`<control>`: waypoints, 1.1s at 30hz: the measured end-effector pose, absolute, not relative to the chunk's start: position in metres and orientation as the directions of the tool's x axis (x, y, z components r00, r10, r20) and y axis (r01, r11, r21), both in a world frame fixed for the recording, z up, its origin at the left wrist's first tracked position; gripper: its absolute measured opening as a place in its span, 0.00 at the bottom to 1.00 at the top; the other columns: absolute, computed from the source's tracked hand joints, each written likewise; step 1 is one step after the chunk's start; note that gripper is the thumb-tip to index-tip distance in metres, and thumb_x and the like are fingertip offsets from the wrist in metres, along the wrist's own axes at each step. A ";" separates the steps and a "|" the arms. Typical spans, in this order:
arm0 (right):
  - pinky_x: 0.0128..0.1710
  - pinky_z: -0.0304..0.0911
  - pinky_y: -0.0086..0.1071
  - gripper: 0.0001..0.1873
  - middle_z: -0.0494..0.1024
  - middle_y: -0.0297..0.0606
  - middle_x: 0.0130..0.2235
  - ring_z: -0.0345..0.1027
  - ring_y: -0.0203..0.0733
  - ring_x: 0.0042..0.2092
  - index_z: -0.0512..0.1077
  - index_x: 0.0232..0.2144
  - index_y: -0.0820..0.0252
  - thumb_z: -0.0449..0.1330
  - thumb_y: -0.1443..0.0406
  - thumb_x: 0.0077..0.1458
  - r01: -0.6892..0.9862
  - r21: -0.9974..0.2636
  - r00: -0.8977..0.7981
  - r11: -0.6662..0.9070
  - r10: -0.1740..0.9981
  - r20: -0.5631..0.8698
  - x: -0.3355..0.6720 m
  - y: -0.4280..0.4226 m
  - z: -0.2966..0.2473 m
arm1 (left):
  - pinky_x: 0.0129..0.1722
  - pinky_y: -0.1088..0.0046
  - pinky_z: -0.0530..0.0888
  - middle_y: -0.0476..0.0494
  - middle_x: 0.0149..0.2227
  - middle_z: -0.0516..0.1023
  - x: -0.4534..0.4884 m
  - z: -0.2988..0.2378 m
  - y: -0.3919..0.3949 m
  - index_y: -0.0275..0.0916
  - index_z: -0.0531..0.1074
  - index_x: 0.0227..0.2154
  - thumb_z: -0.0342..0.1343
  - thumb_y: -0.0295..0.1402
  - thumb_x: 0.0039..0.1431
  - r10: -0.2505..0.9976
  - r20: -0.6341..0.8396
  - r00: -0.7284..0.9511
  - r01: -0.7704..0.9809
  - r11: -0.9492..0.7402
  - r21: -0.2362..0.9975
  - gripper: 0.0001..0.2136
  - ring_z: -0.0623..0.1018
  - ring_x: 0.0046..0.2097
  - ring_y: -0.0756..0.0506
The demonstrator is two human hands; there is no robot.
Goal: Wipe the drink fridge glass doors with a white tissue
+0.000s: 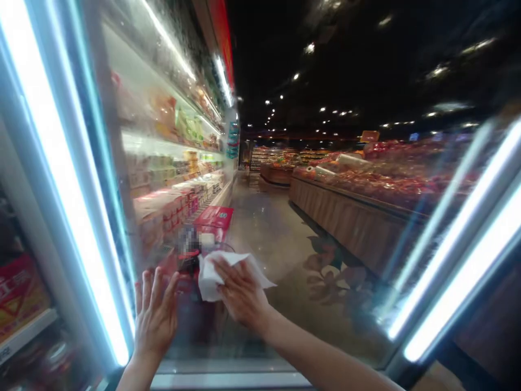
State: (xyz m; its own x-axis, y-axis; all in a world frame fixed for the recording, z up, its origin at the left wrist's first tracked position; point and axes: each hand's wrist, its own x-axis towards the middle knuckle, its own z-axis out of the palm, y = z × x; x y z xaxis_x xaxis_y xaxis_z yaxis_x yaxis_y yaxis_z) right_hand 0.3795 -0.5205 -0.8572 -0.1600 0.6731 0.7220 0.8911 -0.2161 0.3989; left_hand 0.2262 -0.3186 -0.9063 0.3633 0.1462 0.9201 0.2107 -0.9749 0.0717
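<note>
Landmark: glass door [325, 320] of a refrigerated display case, seen from close in front; pane streaked with moisture toward its upper left.

Left hand [157, 312]: on the glass door, low and left of centre; palm toward the pane, fingers spread.

Right hand [242, 293]: on the glass door, just right of the left hand; fingers laid over the tissue, pressing it to the pane.

Grip state: left, open and holding nothing; right, closed loosely on the tissue.

White paper tissue [207, 282]: crumpled, held between the right hand and the glass door, one corner sticking out past the fingers.

Lower rail [228, 380]: pale metal, along the bottom of the glass door, below both hands.

Light strips [61, 163]: bright bluish white, running up the frame at the left side of the glass door; a matching pair [459, 239] at its right side.

Neighbouring shelf [26, 328]: white, beyond the left frame of the glass door, carrying red-and-yellow packaged goods [20, 296].

Reflected in the glass door: chilled shelves of packaged food [171, 163], polished stone floor [272, 233] with a floral pattern, wood-skirted table [350, 228] piled with red-packed goods, dark ceiling [325, 54] dotted with spotlights.
</note>
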 end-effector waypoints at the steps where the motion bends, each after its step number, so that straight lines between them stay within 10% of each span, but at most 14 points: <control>1: 0.77 0.30 0.43 0.19 0.60 0.35 0.72 0.48 0.39 0.74 0.76 0.55 0.56 0.53 0.70 0.66 0.888 0.436 -0.222 -0.143 0.698 0.681 0.375 -0.515 -0.858 | 0.74 0.39 0.46 0.48 0.77 0.42 0.224 -0.908 -0.317 0.57 0.44 0.72 0.54 0.23 0.61 0.150 0.919 0.366 0.216 -0.974 0.074 0.42 0.43 0.76 0.33; 4: 0.77 0.33 0.40 0.23 0.61 0.35 0.72 0.53 0.36 0.72 0.72 0.61 0.58 0.52 0.72 0.66 0.884 0.467 -0.319 -0.002 0.728 0.606 0.365 -0.502 -0.855 | 0.75 0.41 0.47 0.49 0.77 0.42 0.220 -0.909 -0.314 0.59 0.44 0.72 0.54 0.22 0.61 0.154 0.918 0.365 0.223 -0.972 0.075 0.42 0.44 0.76 0.34; 9: 0.76 0.19 0.52 0.17 0.55 0.38 0.74 0.42 0.44 0.76 0.76 0.55 0.57 0.52 0.67 0.69 0.906 0.320 -0.091 -0.275 0.613 0.785 0.361 -0.492 -0.830 | 0.75 0.41 0.47 0.49 0.77 0.41 0.220 -0.909 -0.315 0.58 0.44 0.73 0.54 0.22 0.61 0.167 0.920 0.355 0.222 -0.971 0.091 0.42 0.43 0.76 0.34; 14: 0.77 0.19 0.44 0.18 0.63 0.33 0.71 0.55 0.37 0.71 0.75 0.56 0.55 0.53 0.69 0.69 0.833 0.550 -0.340 -0.061 0.727 0.596 0.372 -0.507 -0.831 | 0.74 0.40 0.45 0.46 0.77 0.38 0.225 -0.906 -0.321 0.58 0.43 0.73 0.55 0.23 0.61 0.203 0.919 0.338 0.239 -0.963 0.124 0.42 0.40 0.76 0.34; 20: 0.75 0.22 0.55 0.14 0.64 0.44 0.70 0.45 0.47 0.75 0.77 0.51 0.57 0.54 0.65 0.69 0.858 0.274 -0.023 -0.434 0.500 0.866 0.392 -0.546 -0.816 | 0.73 0.35 0.44 0.47 0.77 0.39 0.241 -0.883 -0.347 0.60 0.43 0.72 0.56 0.24 0.61 0.160 0.919 0.361 0.218 -0.972 0.083 0.42 0.39 0.76 0.32; 26: 0.76 0.29 0.47 0.15 0.72 0.38 0.66 0.60 0.38 0.69 0.78 0.44 0.54 0.51 0.68 0.70 0.871 0.417 -0.208 -0.260 0.574 0.792 0.414 -0.597 -0.843 | 0.73 0.35 0.42 0.49 0.77 0.38 0.275 -0.851 -0.394 0.64 0.42 0.72 0.57 0.28 0.64 0.114 0.899 0.422 0.181 -0.983 0.040 0.42 0.38 0.77 0.33; 33: 0.74 0.33 0.57 0.13 0.66 0.47 0.69 0.39 0.48 0.76 0.76 0.49 0.59 0.54 0.68 0.67 0.800 0.188 0.055 -0.569 0.382 0.922 0.443 -0.650 -0.858 | 0.74 0.40 0.34 0.49 0.77 0.38 0.315 -0.827 -0.459 0.60 0.43 0.72 0.57 0.30 0.65 -0.017 0.913 0.407 0.089 -0.994 -0.059 0.39 0.36 0.77 0.37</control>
State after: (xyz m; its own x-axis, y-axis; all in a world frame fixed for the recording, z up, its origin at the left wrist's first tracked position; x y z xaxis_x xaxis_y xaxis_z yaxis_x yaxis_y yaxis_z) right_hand 0.4429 -0.6501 -0.8581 0.0553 0.3823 0.9224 0.8002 -0.5694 0.1880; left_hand 0.3151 -0.4586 -0.8273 0.4073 -0.0172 0.9131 0.0892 -0.9943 -0.0585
